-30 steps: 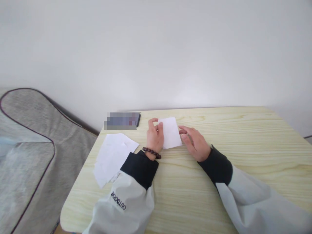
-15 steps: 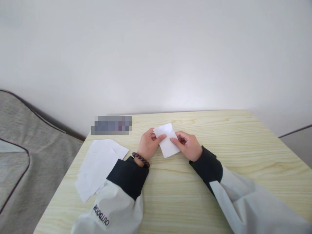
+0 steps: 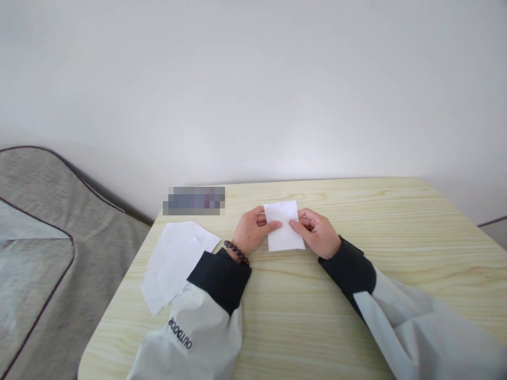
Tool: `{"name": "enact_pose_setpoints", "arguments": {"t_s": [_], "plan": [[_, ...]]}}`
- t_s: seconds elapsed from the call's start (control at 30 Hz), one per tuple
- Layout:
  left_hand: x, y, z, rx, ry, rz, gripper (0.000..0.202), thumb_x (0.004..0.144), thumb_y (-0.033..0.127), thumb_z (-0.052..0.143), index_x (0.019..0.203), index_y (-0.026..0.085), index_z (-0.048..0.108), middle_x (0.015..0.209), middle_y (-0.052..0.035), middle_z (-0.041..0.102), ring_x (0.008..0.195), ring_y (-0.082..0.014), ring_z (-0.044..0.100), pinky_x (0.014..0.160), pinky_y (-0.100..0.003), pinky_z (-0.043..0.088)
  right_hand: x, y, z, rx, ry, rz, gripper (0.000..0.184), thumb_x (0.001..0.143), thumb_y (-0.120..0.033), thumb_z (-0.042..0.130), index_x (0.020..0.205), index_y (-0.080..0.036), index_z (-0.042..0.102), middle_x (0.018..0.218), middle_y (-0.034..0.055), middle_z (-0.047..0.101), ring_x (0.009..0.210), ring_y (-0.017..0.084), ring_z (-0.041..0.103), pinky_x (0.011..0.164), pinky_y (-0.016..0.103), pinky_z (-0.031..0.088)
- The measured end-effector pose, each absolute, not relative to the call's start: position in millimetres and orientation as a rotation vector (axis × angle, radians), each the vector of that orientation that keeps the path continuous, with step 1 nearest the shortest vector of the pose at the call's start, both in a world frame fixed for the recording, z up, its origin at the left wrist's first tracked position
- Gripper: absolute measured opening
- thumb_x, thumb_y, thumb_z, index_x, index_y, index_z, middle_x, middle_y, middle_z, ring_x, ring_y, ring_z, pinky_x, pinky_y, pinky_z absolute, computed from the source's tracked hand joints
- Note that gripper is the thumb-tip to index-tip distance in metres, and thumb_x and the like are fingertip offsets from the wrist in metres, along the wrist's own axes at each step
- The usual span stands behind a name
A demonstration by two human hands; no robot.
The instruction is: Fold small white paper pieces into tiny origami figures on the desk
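A small white sheet of paper (image 3: 283, 235) is held upright just above the pale wooden table (image 3: 317, 316). My left hand (image 3: 252, 232) pinches its left edge, thumb in front and fingers behind. My right hand (image 3: 317, 232) pinches its right edge the same way. The two thumbs nearly meet at the middle of the sheet. A dark bead bracelet (image 3: 236, 252) circles my left wrist.
A loose pile of white paper sheets (image 3: 174, 261) lies at the table's left side. A dark flat object, blurred out (image 3: 194, 200), rests at the far left edge. A grey padded cover (image 3: 47, 237) stands left of the table. A plain white wall is behind.
The sheet, flat on the table a second ago, is now lifted and squared up between both hands. My thumbs have closed in over its front.
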State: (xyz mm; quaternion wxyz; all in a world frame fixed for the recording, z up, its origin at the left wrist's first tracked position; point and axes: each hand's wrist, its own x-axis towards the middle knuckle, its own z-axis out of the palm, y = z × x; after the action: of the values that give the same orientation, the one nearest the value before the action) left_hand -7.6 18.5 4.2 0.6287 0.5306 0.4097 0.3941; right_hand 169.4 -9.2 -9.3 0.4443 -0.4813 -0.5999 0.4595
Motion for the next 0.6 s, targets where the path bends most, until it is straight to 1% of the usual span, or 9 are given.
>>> {"name": "enact_pose_setpoints", "arguments": {"t_s": [0.07,0.17,0.27,0.33,0.5,0.6], "plan": [[-8.9,18.7,4.8,1.224,0.934,0.892,0.043,0.063,0.033,0.076,0.098,0.012,0.062,0.094,-0.01,0.071,0.083,-0.0223,0.067,0.076,-0.034,0.053,168.4,-9.0,-8.7,-1.173,-1.427,1.2,0.026,0.076,-0.043,0.059,0.077,-0.019,0.051,0.058,-0.0019,0.061,0.046,0.009,0.05,0.043,0.02,0.036],[-10.4,18.3,6.3,1.258,0.947,0.859,0.039,0.066,0.037,0.073,0.094,0.011,0.065,0.093,-0.01,0.072,0.082,-0.0226,0.067,0.074,-0.034,0.054,167.5,-9.4,-6.8,-1.176,-1.385,1.225,0.03,0.074,-0.047,0.06,0.071,-0.019,0.048,0.055,-0.0025,0.06,0.043,0.009,0.049,0.041,0.02,0.036],[-10.6,17.2,7.5,1.309,0.933,0.801,0.041,0.065,0.036,0.074,0.098,0.012,0.065,0.095,-0.0093,0.071,0.085,-0.0228,0.067,0.075,-0.033,0.053,167.9,-10.0,-5.8,-1.187,-1.396,1.198,0.032,0.074,-0.048,0.06,0.07,-0.019,0.048,0.053,-0.0028,0.059,0.042,0.008,0.047,0.04,0.02,0.034],[-10.3,16.8,6.9,1.336,0.91,0.803,0.043,0.064,0.035,0.074,0.099,0.012,0.065,0.097,-0.0087,0.071,0.086,-0.0226,0.066,0.076,-0.033,0.053,168.2,-10.2,-6.1,-1.185,-1.41,1.185,0.032,0.075,-0.048,0.06,0.072,-0.019,0.048,0.053,-0.0028,0.059,0.042,0.008,0.048,0.04,0.02,0.035],[-9.5,16.9,3.8,1.356,0.913,0.84,0.035,0.071,0.041,0.067,0.09,0.012,0.065,0.086,-0.0069,0.071,0.076,-0.0194,0.066,0.065,-0.029,0.053,167.9,-9.6,-8.0,-1.133,-1.384,1.19,0.03,0.074,-0.046,0.062,0.072,-0.021,0.045,0.063,-0.0003,0.064,0.053,0.012,0.057,0.047,0.023,0.046],[-9.1,16.8,3.4,1.315,0.932,0.824,0.037,0.071,0.044,0.067,0.09,0.012,0.063,0.08,-0.0062,0.071,0.069,-0.0178,0.066,0.059,-0.026,0.051,168.3,-9.1,-8.2,-1.145,-1.363,1.209,0.031,0.073,-0.048,0.061,0.079,-0.02,0.05,0.066,0.001,0.065,0.054,0.014,0.059,0.047,0.025,0.048]]}}
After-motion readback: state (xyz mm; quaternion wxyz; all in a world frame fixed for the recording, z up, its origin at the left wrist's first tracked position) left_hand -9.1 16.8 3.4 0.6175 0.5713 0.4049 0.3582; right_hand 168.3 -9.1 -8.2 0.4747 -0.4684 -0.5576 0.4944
